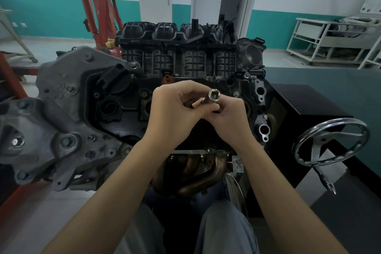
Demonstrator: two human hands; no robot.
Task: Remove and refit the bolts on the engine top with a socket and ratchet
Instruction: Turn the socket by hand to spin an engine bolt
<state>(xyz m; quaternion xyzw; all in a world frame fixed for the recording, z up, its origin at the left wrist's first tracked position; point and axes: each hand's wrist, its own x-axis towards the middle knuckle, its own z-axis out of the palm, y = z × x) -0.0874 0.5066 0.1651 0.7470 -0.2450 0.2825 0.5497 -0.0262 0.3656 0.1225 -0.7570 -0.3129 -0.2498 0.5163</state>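
Note:
Both hands meet above the middle of the black engine top [115, 113]. A shiny socket [214, 95] points its open hex end up toward me. My right hand [228, 117] curls round the tool below the socket, most of which is hidden in the fist. My left hand [175, 107] pinches the tool just left of the socket. A bolt [236, 94] sits in the cover to the right of the hands, another bolt [134, 65] at the back left. The ratchet handle cannot be made out.
The black intake manifold [177, 47] rises behind the hands. A grey metal bracket [61, 109] juts out at left. A chrome handwheel [332, 142] stands at right beside a black stand [305, 101]. A red hoist [101, 4] and white rack [329, 41] stand behind.

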